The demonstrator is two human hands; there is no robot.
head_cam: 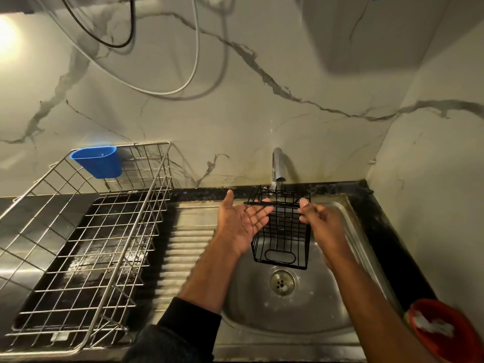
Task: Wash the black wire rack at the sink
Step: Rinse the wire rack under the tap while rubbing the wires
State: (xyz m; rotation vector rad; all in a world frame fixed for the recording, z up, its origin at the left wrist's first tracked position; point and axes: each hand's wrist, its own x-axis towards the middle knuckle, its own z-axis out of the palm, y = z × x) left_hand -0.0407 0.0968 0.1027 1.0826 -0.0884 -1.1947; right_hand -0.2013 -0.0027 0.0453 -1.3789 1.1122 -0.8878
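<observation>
A small black wire rack (282,237) hangs over the steel sink (296,315), right under the chrome tap (277,166), from which a thin stream of water runs onto it. My right hand (318,218) pinches the rack's upper right edge. My left hand (242,218) is spread flat, palm up, with its fingertips touching the rack's upper left rim. The rack tilts with its bottom end toward me, above the drain (282,282).
A large steel wire dish rack (86,244) with a blue plastic cup (98,161) clipped on stands on the drainboard at left. A red bowl (445,331) with white stuff in it sits at the sink's right front corner. Marble wall behind, with hanging cables.
</observation>
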